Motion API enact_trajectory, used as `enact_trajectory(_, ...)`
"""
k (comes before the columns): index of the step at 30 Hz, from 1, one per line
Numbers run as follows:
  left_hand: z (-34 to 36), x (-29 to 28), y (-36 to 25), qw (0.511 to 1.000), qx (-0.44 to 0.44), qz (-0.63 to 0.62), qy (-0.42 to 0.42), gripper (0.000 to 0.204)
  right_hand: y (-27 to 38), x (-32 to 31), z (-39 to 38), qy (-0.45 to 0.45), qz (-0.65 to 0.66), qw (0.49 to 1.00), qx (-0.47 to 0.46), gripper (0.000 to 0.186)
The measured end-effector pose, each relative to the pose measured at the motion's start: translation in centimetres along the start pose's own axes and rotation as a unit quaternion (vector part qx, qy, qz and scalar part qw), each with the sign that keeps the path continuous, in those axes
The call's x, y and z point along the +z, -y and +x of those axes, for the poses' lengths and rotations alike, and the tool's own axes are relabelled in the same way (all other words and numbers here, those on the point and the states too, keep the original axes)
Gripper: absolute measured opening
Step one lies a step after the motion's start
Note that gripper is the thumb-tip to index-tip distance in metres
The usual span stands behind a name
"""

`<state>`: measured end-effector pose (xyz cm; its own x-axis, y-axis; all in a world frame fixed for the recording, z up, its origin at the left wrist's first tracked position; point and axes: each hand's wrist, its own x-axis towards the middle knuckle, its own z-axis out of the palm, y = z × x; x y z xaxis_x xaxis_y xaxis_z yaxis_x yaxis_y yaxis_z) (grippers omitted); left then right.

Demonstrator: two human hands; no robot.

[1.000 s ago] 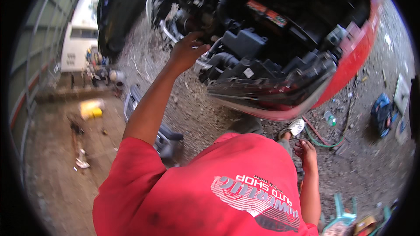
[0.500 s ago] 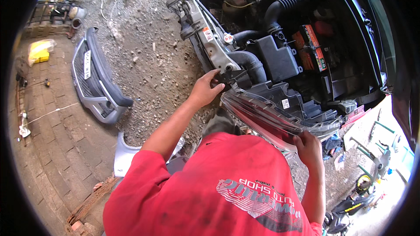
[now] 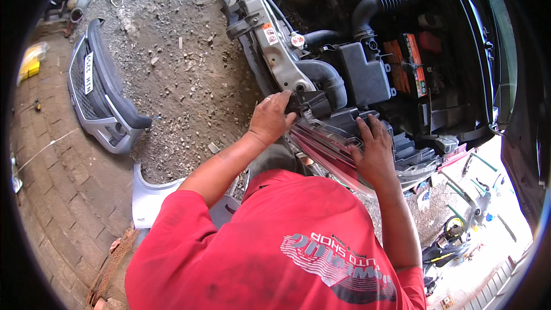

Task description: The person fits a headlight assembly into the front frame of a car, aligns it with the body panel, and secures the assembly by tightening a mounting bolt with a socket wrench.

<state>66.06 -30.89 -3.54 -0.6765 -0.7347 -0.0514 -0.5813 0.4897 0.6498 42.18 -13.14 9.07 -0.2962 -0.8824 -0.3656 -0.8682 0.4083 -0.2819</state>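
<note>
The headlight (image 3: 338, 136) lies directly beneath the right hand (image 3: 376, 150), whose fingers spread wide across its top, thumb well apart; it reaches past that hand toward nine and three o'clock. From the left hand (image 3: 271, 117), it sits between three and four o'clock. There, thumb and forefinger are narrowly parted beside a black bracket (image 3: 313, 103); whether they pinch anything, I cannot tell.

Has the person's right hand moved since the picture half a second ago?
Yes. Against the dark grey box, the right hand has moved left and closer, from the front edge of the headlight to over its top.
</note>
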Motion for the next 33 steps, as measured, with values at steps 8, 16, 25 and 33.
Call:
enact_trajectory(8, 0.3, 0.0, 0.1, 0.999, 0.035, 0.041, -0.007, 0.060, -0.4, 0.7, -0.7, 0.028, -0.028, 0.999, 0.013, 0.078)
enact_trajectory(16, 0.5, 0.0, 0.2, 0.997, 0.060, 0.050, -0.030, 0.052, -0.7, 1.0, -1.0, 0.025, -0.027, 0.999, 0.005, 0.078)
enact_trajectory(25, 0.5, -0.1, 0.4, 0.997, 0.028, 0.073, 0.025, 0.055, -0.7, 1.3, -1.1, 0.017, -0.032, 0.999, -0.003, 0.079)
enact_trajectory(33, 0.4, -0.2, 0.1, 0.995, 0.016, 0.088, 0.042, 0.056, -0.8, 1.8, -1.6, 0.015, -0.029, 0.999, -0.001, 0.080)
